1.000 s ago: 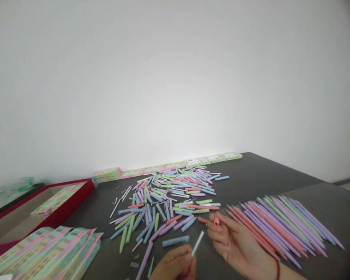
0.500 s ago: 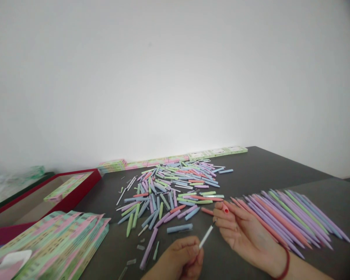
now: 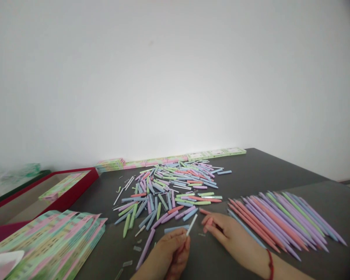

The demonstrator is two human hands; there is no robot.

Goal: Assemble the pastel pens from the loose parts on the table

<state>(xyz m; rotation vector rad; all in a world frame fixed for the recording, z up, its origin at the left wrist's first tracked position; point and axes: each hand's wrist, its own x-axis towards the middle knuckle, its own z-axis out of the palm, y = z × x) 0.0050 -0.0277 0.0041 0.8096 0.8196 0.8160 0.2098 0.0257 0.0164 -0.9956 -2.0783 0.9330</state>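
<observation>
The left hand (image 3: 170, 254) pinches a white refill (image 3: 191, 224) at its lower end, the rod slanting up and right past the fingertips. The right hand (image 3: 230, 239) grips a pink barrel (image 3: 209, 223) in its fingers, just right of the refill's tip, above the table (image 3: 251, 171).

Left hand (image 3: 170, 254) raised white refill (image 3: 191, 224) toward pile.

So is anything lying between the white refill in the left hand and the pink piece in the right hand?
Nothing visible does. The left hand holds the white refill tilted up toward the right hand, which pinches a pink pen piece. Only bare dark table shows between them.
</observation>
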